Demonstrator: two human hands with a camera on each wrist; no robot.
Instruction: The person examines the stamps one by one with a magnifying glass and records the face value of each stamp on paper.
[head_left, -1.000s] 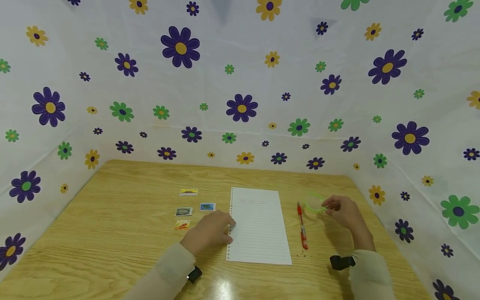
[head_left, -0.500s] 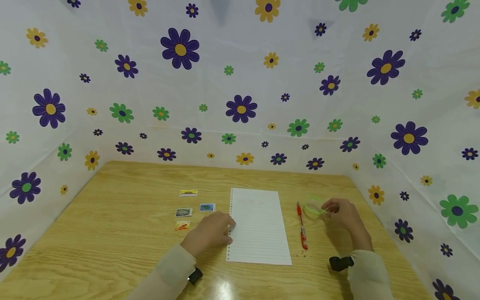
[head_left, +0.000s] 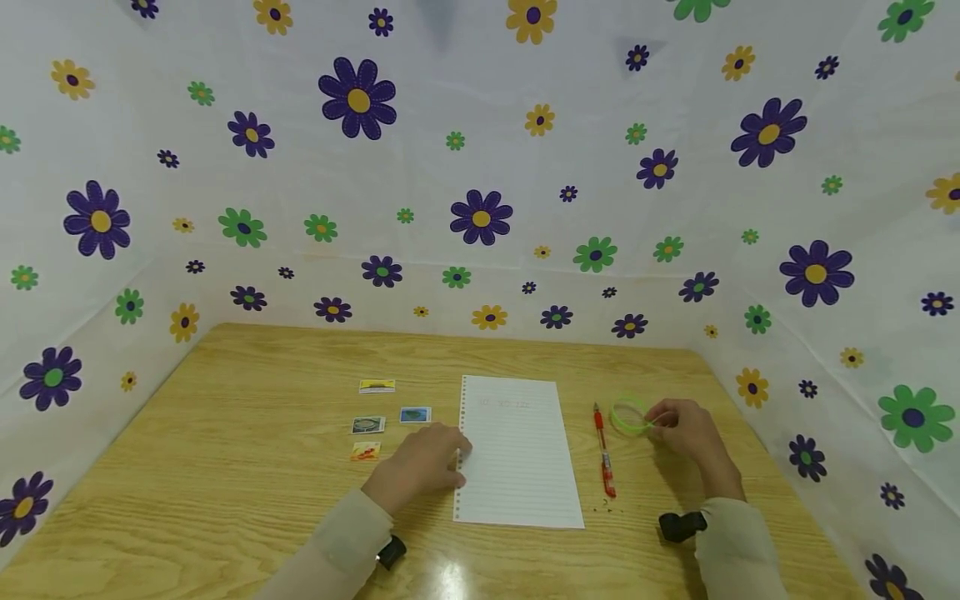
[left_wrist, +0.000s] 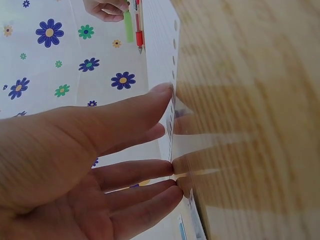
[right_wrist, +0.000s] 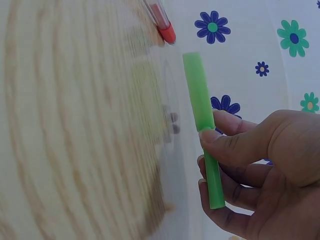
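My right hand (head_left: 686, 425) pinches the handle of a green magnifying glass (head_left: 630, 432), whose round rim hangs just right of the red pen. In the right wrist view the magnifying glass (right_wrist: 198, 90) appears edge-on, thumb on one side and fingers behind, raised off the table. A lined, punched sheet of paper (head_left: 517, 467) lies mid-table with faint reddish marks near its top. My left hand (head_left: 420, 462) rests on its left edge; in the left wrist view the fingers (left_wrist: 145, 167) are extended, their tips down at the punched holes. The red pen (head_left: 603, 450) lies uncapped at the tip.
Several small picture stamps lie left of the paper: a yellow stamp (head_left: 377, 386), a blue stamp (head_left: 415, 414), a grey-green stamp (head_left: 368, 425) and an orange stamp (head_left: 365, 452). Dark crumbs (head_left: 606, 507) dot the wooden table (head_left: 225, 433). Flowered cloth (head_left: 420, 167) walls three sides.
The magnifying glass has tilted in my right hand, its rim dipping slightly toward me. My left hand stays on the paper's edge.
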